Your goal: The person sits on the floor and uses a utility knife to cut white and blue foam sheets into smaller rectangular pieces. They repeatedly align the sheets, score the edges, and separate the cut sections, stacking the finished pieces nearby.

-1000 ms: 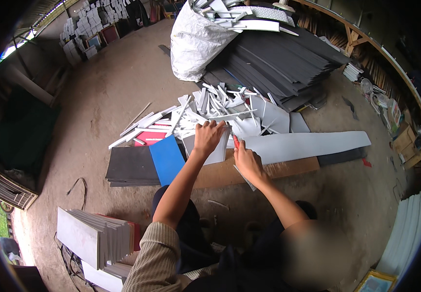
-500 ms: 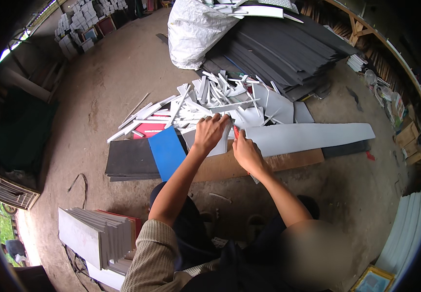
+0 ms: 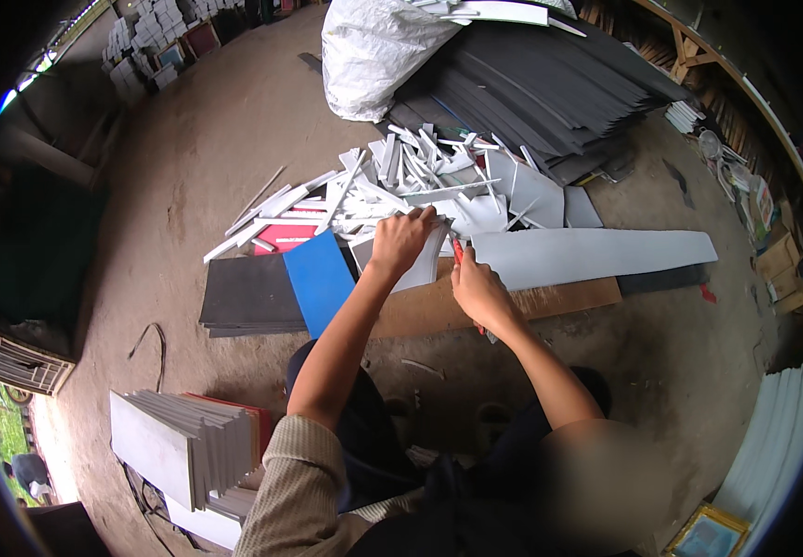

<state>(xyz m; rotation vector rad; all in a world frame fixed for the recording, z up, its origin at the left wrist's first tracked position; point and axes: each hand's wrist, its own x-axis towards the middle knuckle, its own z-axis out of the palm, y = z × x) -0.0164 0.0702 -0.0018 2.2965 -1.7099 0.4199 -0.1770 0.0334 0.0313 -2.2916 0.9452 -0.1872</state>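
Head view shows us working low over a brown cardboard sheet (image 3: 513, 306) that lies flat on the dirt floor; we take this sheet as our landmark. Our left hand (image 3: 400, 239) is at the far left edge of the cardboard, fingers bent down and pressing flat on a small grey-white panel (image 3: 425, 265); it presses rather than clamps. Our right hand (image 3: 478, 290) is over the middle of the cardboard, closed around a red-handled cutter (image 3: 458, 251), whose tip points away from us, just beside the small panel; whether the tip touches the panel we cannot tell. A long grey-white panel (image 3: 596, 255) lies along the far right edge of the cardboard. A blue sheet (image 3: 320, 281) rests left of the cardboard, on top of dark grey boards (image 3: 246, 295). Beyond the cardboard is a heap of white offcuts (image 3: 392, 186); further beyond, a white sack (image 3: 369, 56) and a stack of black sheets (image 3: 531, 93). Near us, left of the cardboard, white panels (image 3: 179, 446) stand on edge.
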